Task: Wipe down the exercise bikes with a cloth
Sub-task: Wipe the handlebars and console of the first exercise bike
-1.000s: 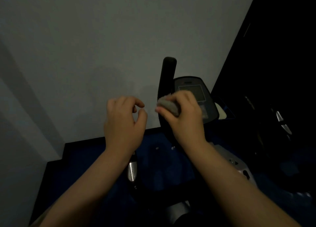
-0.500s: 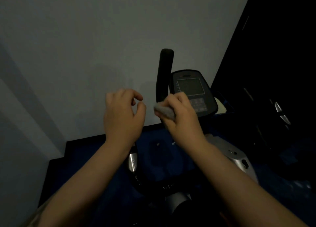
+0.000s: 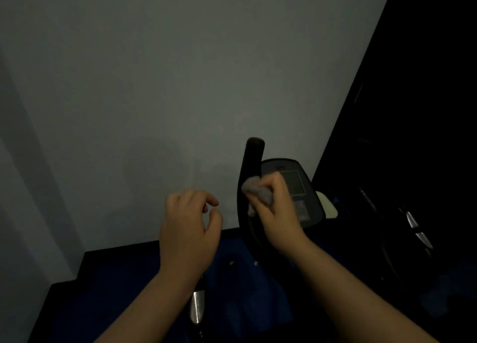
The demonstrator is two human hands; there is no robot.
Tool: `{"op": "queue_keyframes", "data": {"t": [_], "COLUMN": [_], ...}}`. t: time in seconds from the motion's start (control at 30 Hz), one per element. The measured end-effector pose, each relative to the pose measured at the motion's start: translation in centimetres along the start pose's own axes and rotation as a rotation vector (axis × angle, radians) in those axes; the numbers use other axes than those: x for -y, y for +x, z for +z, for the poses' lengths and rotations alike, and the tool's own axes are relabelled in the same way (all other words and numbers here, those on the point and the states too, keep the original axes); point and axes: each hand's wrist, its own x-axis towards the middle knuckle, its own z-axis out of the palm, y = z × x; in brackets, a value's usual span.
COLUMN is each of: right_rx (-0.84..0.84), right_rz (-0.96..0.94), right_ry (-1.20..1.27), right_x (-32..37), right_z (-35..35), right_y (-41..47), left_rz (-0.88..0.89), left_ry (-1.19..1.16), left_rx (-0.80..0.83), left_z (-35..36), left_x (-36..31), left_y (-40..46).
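Fingers of the right hand (image 3: 277, 213) are closed in a tight grip around a bunched grey cloth (image 3: 258, 191), which is pressed against the side of the black upright handlebar (image 3: 251, 167) of the exercise bike. A small tail of the cloth is seen hanging below the fist, against the bar. Just right of the hand, partly hidden behind it, the bike's dark console (image 3: 302, 187) is tilted toward the camera, its display dim. The left hand (image 3: 188, 229) is held in the air to the left of the bar, apart from it, with fingers loosely curled and thumb near the index finger; nothing is held in it. Below its wrist a short chrome tube (image 3: 197, 308) is visible. A pale grey wall (image 3: 180, 71) fills the background, and blue flooring (image 3: 124, 291) lies beneath.
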Motion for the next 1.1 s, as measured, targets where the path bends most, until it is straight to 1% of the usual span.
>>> {"op": "queue_keyframes", "data": {"t": [0.03,0.1,0.13,0.2,0.23,0.3,0.33,0.37,0.4,0.5,0.53,0.57,0.6,0.67,0.7,0.73,0.8,0.87,0.9,0.97,1.0,1.07,1.1], "right_rx": [-0.036,-0.222,-0.275,-0.286,-0.271,-0.153,-0.079,-0.041,-0.072,-0.292,-0.324,-0.322,-0.292,-0.158,-0.094,-0.072,-0.158,-0.221,-0.228,-0.227,-0.201,-0.079,0.004], "right_rz": [0.019,0.033,0.031,0.070,0.109,0.180,0.203,0.203,0.171,0.043,0.011,0.017,0.048,0.109,0.099,0.049,-0.140,-0.326,-0.368,-0.401,-0.426,-0.422,-0.386], "right_ry": [0.074,0.170,0.209,0.253,0.225,0.166,0.143,0.130,0.131,0.141,0.130,0.117,0.092,-0.013,-0.068,-0.105,-0.190,-0.390,-0.507,-0.676,-0.719,-0.724,-0.696], "right_x": [0.1,1.2,1.9,2.1,1.5,0.0,-0.3,-0.3,0.0,2.7,3.1,3.3,3.0,1.8,1.5,1.6,2.8,4.2,4.4,4.1,3.6,2.5,2.3], "right_z": [-0.6,-1.3,-1.0,0.6,1.1,0.9,0.3,-0.5,-1.0,-0.7,0.0,0.5,0.7,0.2,-0.3,-0.8,-1.4,-1.0,-0.6,0.3,0.5,0.5,0.3], "right_y": [0.4,2.9,4.1,4.3,3.6,1.4,0.6,0.7,1.4,4.6,5.0,4.8,4.1,1.9,1.0,0.6,1.8,4.0,4.8,4.8,4.0,1.7,0.7], "left_rz": [0.004,0.008,0.007,0.010,0.011,0.009,0.006,0.003,0.001,0.008,0.010,0.009,0.006,-0.004,-0.011,-0.015,-0.016,-0.017,-0.012,0.011,0.027,0.061,0.070], "left_ry": [-0.002,-0.004,-0.004,-0.005,-0.008,-0.019,-0.028,-0.036,-0.043,-0.039,-0.035,-0.034,-0.033,-0.034,-0.035,-0.041,-0.054,-0.051,-0.045,-0.031,-0.026,-0.025,-0.028], "left_rx": [0.000,0.000,-0.003,-0.010,-0.012,-0.010,-0.009,-0.009,-0.008,-0.013,-0.012,-0.009,-0.009,-0.013,-0.010,-0.007,-0.003,0.010,0.025,0.061,0.080,0.111,0.118], "left_z": [0.0,0.1,0.1,0.1,0.0,0.0,0.0,0.0,0.0,0.0,0.0,0.0,-0.1,-0.1,-0.1,-0.1,-0.1,-0.2,-0.3,-0.7,-0.9,-1.2,-1.3], "left_x": [0.0,0.0,0.0,0.0,-0.1,-0.1,0.0,0.0,0.0,0.1,0.0,0.0,0.0,-0.1,-0.1,-0.1,0.0,0.0,0.0,0.3,0.4,0.7,0.7], "left_y": [0.0,-0.1,-0.2,-0.2,-0.2,-0.1,-0.1,-0.1,-0.1,-0.2,-0.3,-0.3,-0.2,-0.2,-0.2,-0.3,-0.4,-0.4,-0.4,-0.3,-0.3,-0.2,-0.2]}}
